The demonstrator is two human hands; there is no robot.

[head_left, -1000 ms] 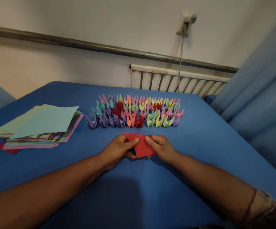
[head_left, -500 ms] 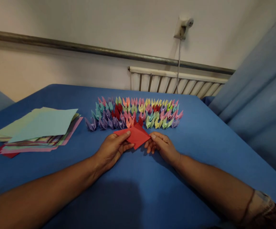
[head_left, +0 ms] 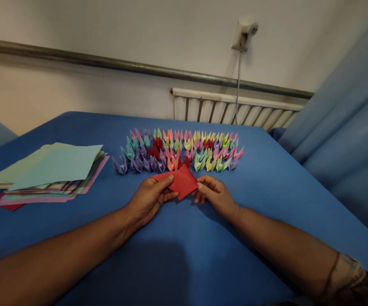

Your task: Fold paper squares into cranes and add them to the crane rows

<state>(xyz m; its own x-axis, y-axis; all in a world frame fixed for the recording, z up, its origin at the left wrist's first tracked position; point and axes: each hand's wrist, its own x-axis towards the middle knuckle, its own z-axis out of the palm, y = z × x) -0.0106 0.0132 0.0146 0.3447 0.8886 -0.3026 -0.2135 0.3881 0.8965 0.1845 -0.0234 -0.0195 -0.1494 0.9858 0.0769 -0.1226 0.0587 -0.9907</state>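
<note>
A folded red sheet of paper (head_left: 184,182) is held between my two hands, just in front of the rows of paper cranes. My left hand (head_left: 152,197) grips its left part, thumb on top and fingers beneath. At the right corner, my right hand (head_left: 214,192) pinches the paper between thumb and forefinger, the other fingers curled under. Behind the paper stand several rows of small folded paper cranes (head_left: 210,164) in purple, teal, red, pink, yellow and green. The red sheet hides the lower part of a few red cranes.
On the left lies a stack of coloured paper (head_left: 56,165), pale blue on top, with a red sheet sticking out below. A blue cloth (head_left: 158,263) covers the table. Behind are a wall rail (head_left: 116,66), a radiator (head_left: 234,102) and a plugged-in cord; a blue curtain (head_left: 343,123) hangs right.
My right hand has shifted slightly left with the paper's right corner, which now looks blunter. My left hand keeps its hold. The cranes and stack stay in place.
</note>
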